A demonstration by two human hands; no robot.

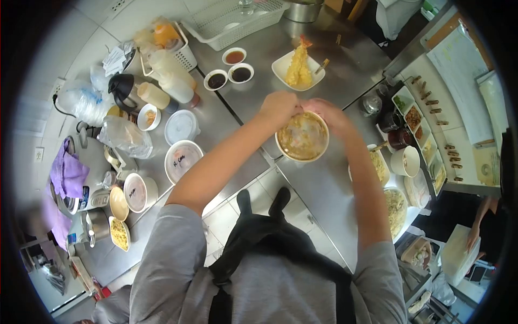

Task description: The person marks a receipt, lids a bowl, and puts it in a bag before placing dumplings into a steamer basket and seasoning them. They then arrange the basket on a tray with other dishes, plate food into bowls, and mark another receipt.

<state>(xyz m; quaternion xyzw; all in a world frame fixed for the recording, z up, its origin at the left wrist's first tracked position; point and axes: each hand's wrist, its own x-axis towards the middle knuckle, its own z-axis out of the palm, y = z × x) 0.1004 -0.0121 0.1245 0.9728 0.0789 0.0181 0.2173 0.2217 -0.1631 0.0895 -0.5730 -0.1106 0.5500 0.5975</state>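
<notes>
A white bowl [312, 157] of brown, soupy food lies in front of me near the steel counter's edge. Both hands come together at its far rim. My left hand [280, 106] is closed, its fingers curled against my right hand. My right hand [326, 114] is closed too, fingers pressed together over the rim's far right side. What the fingertips hold is hidden. Just beyond them, a white square dish [279, 67] carries battered tempura shrimp [299, 66], one with a red tail, and a small wooden clip [322, 66] at its edge.
Three small sauce cups [234, 56] stand at the back left. Lidded tubs [184, 161] and squeeze bottles [175, 86] line the left. On the right are noodle bowls [395, 208], an upright white bowl [405, 161] and a topping tray [414, 119]. A co-worker's hand [473, 237] holds a pale board [457, 254].
</notes>
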